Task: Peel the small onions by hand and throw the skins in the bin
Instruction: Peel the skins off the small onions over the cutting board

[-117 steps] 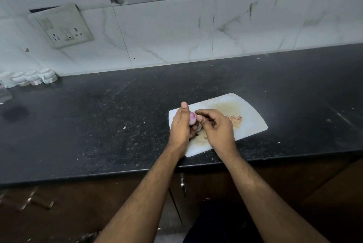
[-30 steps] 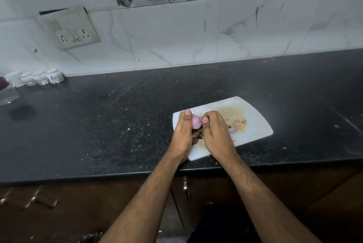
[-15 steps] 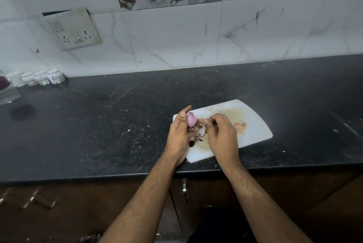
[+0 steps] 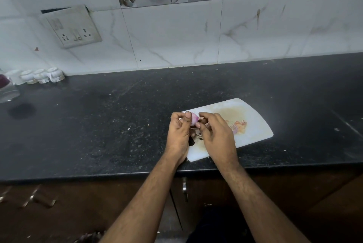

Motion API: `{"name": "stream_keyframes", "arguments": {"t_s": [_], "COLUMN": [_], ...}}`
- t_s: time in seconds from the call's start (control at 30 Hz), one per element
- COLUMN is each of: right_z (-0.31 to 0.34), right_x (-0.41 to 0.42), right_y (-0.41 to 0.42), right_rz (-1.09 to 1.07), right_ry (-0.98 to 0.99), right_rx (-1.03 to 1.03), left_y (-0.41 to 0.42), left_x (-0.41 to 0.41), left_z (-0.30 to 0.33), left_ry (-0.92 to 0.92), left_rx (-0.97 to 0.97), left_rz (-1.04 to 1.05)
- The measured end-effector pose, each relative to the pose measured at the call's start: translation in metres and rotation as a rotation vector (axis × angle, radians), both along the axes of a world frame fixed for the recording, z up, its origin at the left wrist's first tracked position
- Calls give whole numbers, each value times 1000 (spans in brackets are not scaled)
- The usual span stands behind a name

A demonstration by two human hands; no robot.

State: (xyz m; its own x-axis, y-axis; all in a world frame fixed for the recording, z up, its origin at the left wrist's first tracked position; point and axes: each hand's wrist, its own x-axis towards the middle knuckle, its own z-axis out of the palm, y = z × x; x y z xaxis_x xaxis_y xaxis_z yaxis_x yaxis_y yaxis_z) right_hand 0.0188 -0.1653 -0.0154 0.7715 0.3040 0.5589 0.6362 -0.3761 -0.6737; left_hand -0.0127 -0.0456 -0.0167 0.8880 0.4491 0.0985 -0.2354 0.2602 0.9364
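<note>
A small purple onion (image 4: 194,120) is pinched between the thumb and fingers of my left hand (image 4: 179,134), just above the near left end of a white cutting board (image 4: 255,123). My right hand (image 4: 215,134) touches the onion's right side with its fingertips, pinching at its skin. Dark bits of peeled skin (image 4: 193,140) lie on the board under my hands. More pinkish onion scraps (image 4: 238,126) rest on the stained middle of the board. No bin is in view.
The board lies near the front edge of a black stone counter (image 4: 98,124). Small white cups (image 4: 41,75) and a glass jar (image 4: 6,89) stand at the far left by the tiled wall. A switch plate (image 4: 72,26) is on the wall. Cabinet doors (image 4: 196,203) are below.
My right fingertips have closed back onto the onion after pulling slightly away half a second ago. The onion stays in my left hand over the board's left end.
</note>
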Motion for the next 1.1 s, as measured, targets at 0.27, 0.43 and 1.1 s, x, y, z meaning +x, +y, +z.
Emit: {"name": "stream_keyframes", "arguments": {"t_s": [0.27,0.43,1.1], "right_z": [-1,-6,-6], "right_x": [3,0,0], "right_y": [-1,-1,11], "right_rz": [-3,-41,-177], "right_ry": [22,-50,-213], "right_rx": [75,-66,-458], "left_y": [0,-1,-3], "left_x": [1,1,-1], "left_z": [-3,-2,0], "left_ry": [8,24,97], "left_rx": [118,139,522], "left_rz": [-20,45,149]}}
